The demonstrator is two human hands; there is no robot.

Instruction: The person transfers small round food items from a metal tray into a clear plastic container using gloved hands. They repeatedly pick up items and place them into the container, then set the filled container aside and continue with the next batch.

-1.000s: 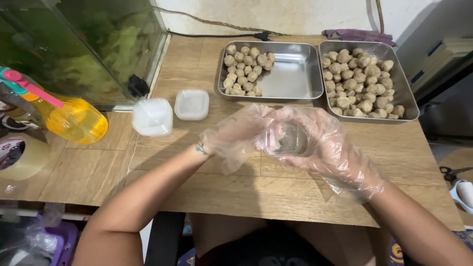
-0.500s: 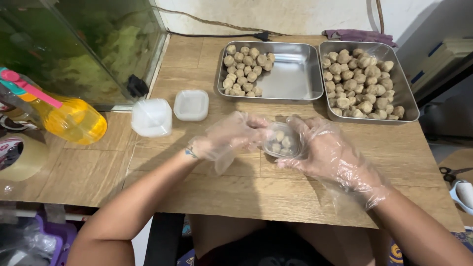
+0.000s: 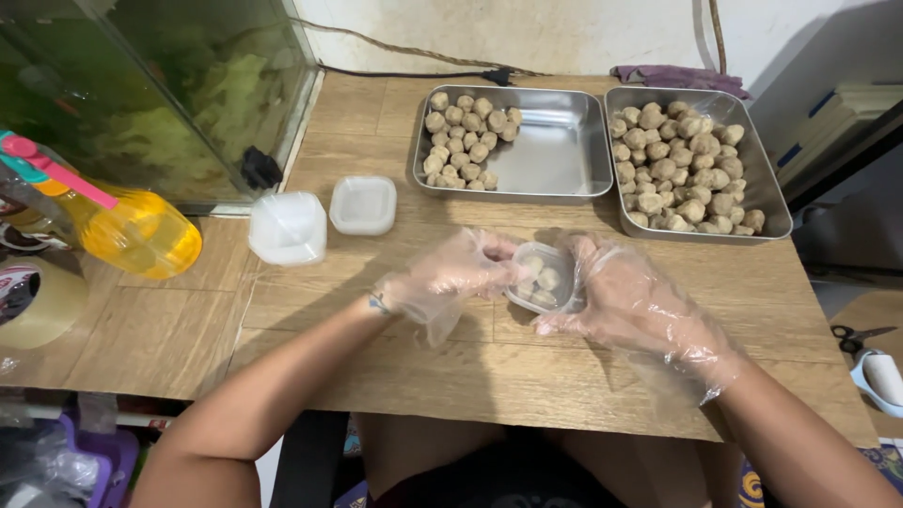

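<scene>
Two gloved hands hold a small tub of meatballs over the desk point(image 3: 564, 372).

The left hand point(image 3: 442, 282) and right hand point(image 3: 625, 301) both have their fingers clamped on the small clear container point(image 3: 544, 278), which sits just in front of the half-filled steel tray point(image 3: 555, 155); a full tray point(image 3: 701, 226) lies right of that, spare lids point(image 3: 362, 204) to its left.

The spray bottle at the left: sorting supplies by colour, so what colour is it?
The spray bottle has a yellow-orange body with a pink and teal trigger head, seen in the head view.

Wooden table point(image 3: 451, 376) against stained whitish wall point(image 3: 564, 33); glass aquarium point(image 3: 141, 94) at left, black cable point(image 3: 414, 73) along the back edge.
</scene>
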